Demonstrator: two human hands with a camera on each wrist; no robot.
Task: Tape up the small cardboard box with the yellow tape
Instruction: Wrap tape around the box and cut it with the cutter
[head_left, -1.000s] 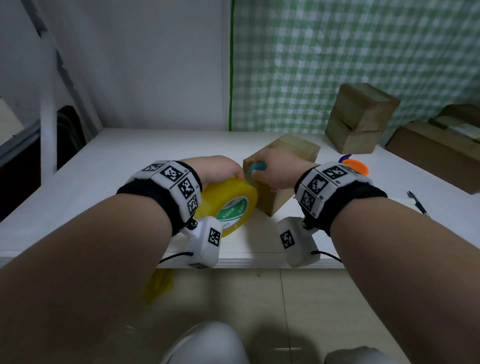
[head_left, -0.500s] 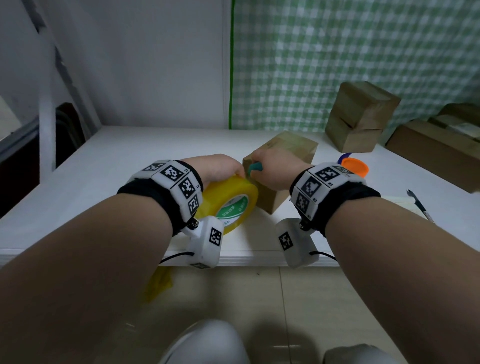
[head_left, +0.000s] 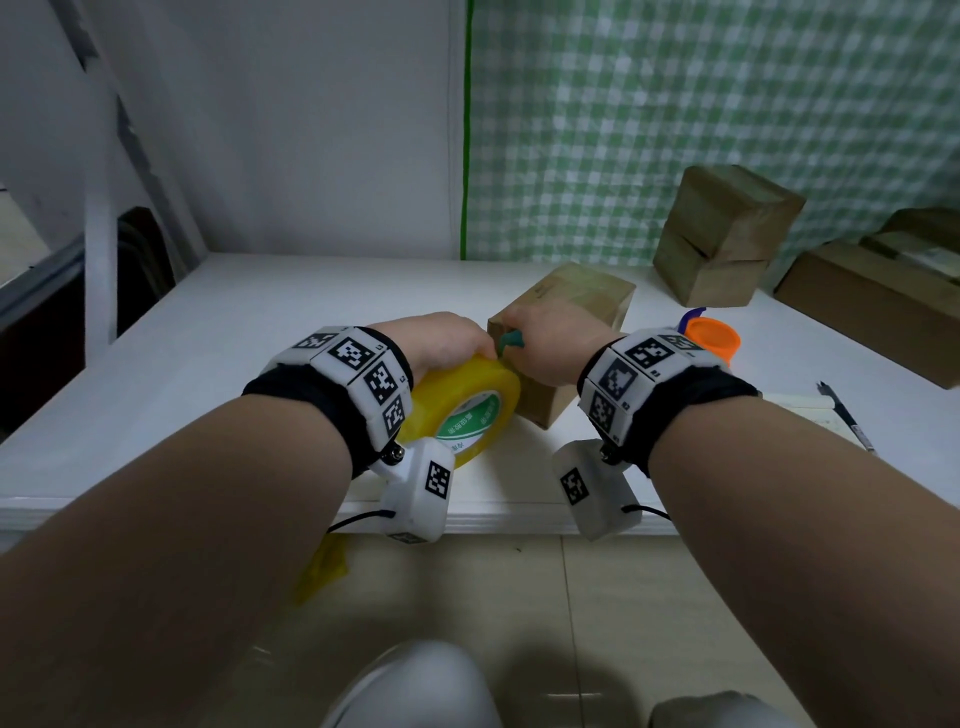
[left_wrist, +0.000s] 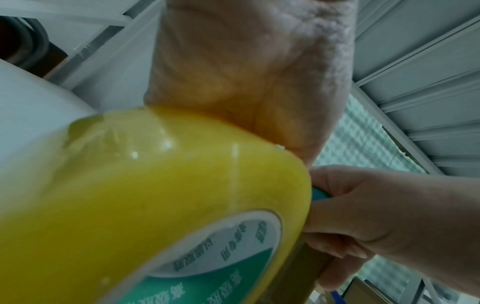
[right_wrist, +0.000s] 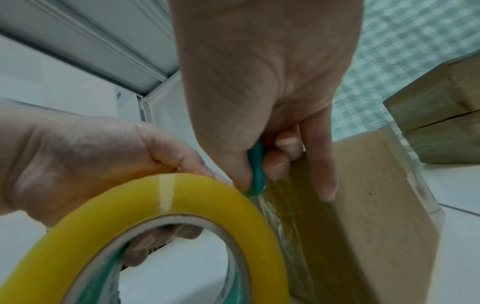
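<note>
1 small cardboard box (head_left: 566, 332) sits on white table (head_left: 208, 332), near front edge, roughly centre. 1 yellow tape roll (head_left: 467, 405) stands on edge just left of box, touching its near-left corner; green/white core label faces cam.

L hand (head_left: 436, 343) grips roll from top: thumb over outer rim, fingers hooked thru core (seen in R wrist view (right_wrist: 85, 156)). Closed around roll.

R hand (head_left: 550, 343) pinches 1 small teal cutter (head_left: 511, 340) btwn thumb and curled fingers, tip down at the gap btwn roll and box corner. One finger straight, pressed flat on box side (right_wrist: 322, 164). Blade itself not visible, too small.

Box side facing the roll already has clear-yellowish tape strips on it (right_wrist: 293, 205), glossy, wrinkled at the edge. Whether a strip still links roll to box: can't tell.

Other stuff on table, right side:
- 2 taped boxes stacked (head_left: 727, 234) at back
- 1 long flat carton (head_left: 872, 306) far right, more stuff on top, unclear
- 1 orange round lid-like item (head_left: 711, 335) behind R wrist
- 1 pen-like tool (head_left: 844, 415) near right edge

1 yellow scrap (head_left: 322, 566) hangs below table edge.
</note>
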